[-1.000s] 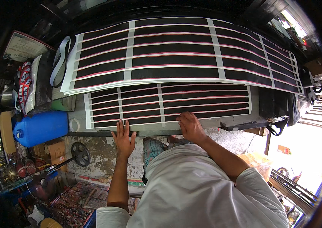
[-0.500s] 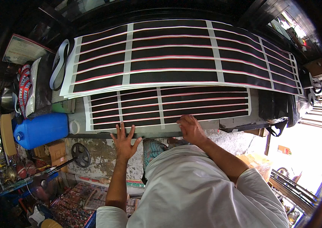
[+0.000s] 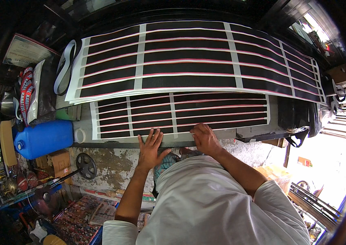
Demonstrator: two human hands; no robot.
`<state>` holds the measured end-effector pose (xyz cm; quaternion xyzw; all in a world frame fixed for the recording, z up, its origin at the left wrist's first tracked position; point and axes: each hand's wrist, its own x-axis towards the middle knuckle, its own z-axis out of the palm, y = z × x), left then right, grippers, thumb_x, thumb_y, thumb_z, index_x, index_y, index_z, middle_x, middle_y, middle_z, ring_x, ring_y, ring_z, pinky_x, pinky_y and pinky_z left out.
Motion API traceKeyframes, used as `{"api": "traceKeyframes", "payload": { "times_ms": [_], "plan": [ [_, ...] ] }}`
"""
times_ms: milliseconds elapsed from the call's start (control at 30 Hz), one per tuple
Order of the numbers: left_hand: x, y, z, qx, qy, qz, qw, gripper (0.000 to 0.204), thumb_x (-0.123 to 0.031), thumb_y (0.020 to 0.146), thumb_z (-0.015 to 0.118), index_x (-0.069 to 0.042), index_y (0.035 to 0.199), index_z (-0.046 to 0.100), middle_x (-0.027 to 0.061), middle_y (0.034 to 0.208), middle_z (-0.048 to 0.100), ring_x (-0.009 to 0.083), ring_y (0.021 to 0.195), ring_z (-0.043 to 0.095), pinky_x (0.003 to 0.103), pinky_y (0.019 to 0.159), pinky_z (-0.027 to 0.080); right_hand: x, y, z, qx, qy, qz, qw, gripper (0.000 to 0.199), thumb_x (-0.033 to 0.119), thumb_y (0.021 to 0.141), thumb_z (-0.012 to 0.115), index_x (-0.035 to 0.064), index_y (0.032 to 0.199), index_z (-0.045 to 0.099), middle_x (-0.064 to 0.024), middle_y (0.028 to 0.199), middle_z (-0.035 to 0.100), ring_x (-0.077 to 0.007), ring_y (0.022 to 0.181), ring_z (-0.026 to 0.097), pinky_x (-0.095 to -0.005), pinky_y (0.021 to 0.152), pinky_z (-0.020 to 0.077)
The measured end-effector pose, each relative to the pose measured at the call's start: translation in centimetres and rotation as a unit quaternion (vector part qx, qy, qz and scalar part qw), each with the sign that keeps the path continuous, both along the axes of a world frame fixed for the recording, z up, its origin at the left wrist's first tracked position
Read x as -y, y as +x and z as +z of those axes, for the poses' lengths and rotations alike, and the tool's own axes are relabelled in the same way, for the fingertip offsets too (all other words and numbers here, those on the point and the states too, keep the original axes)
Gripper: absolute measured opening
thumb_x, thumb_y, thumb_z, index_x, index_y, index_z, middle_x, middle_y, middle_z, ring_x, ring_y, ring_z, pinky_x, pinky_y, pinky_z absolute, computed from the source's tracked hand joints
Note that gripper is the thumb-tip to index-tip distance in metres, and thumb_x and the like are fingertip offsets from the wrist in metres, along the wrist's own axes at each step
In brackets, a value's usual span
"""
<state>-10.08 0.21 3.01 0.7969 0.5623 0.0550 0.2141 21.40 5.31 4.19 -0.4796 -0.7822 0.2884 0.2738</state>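
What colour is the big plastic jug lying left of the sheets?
Bright blue, with a white cap; the jug shows best in the head view, left of the left hand.

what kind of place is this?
Probably a small, cluttered workshop or print shop open to the street: large striped sheets lie over a workbench, a blue jerrycan sits at its end, and stock is piled on the floor.

Two striped sheets: large sheet (image 3: 193,61) lying beyond small sheet (image 3: 181,114), overlapping it. Two hands: left hand (image 3: 150,149) and right hand (image 3: 205,139), both at the small sheet's near edge. One blue jerrycan (image 3: 44,139), left of the small sheet.
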Motion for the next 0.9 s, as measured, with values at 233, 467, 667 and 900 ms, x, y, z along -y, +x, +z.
{"api": "traceKeyframes", "payload": {
  "times_ms": [233,467,667,900],
  "plan": [
    [-1.3,2.7,1.1,0.061,-0.005,-0.03,0.998,0.085,-0.064,0.103,0.065,-0.002,0.16,0.052,0.013,0.172,0.045,0.0321,0.164,0.033,0.069,0.133,0.014,0.0,-0.6,0.7,-0.003,0.012,-0.013,1.0,0.027,-0.003,0.092,0.069,0.002,0.118,0.072,-0.0181,0.117,0.065,-0.0404,0.111,0.065,-0.0495,0.099,0.056],
    [-2.4,3.9,-0.1,0.162,0.089,0.105,0.977,0.042,-0.021,0.105,0.069,-0.002,0.142,0.066,0.0173,0.148,0.064,0.0408,0.136,0.059,0.053,0.113,0.05,-0.6,-2.5,0.7,-0.048,-0.023,0.016,0.998,0.027,-0.002,0.093,0.068,-0.0003,0.12,0.07,-0.0207,0.117,0.064,-0.0421,0.112,0.065,-0.0506,0.099,0.0563],
    [-2.8,4.5,-1.1,0.142,0.15,0.171,0.963,0.027,-0.007,0.101,0.071,-0.005,0.128,0.074,0.0138,0.126,0.069,0.0385,0.114,0.065,0.05,0.096,0.056,-0.7,-3.7,1.2,-0.023,-0.024,0.023,0.999,0.028,-0.004,0.093,0.066,0.0002,0.121,0.069,-0.0201,0.116,0.064,-0.0416,0.112,0.065,-0.0497,0.098,0.0567],
    [-3.1,5.1,-1.7,0.14,0.166,0.186,0.958,0.023,-0.01,0.097,0.075,-0.006,0.12,0.075,0.0124,0.122,0.069,0.0372,0.112,0.064,0.053,0.097,0.053,-0.1,-2.8,0.6,-0.021,-0.026,0.012,0.999,0.029,-0.004,0.092,0.067,0.0005,0.121,0.07,-0.0189,0.116,0.064,-0.0411,0.111,0.065,-0.0497,0.097,0.0573]
  ]
}}
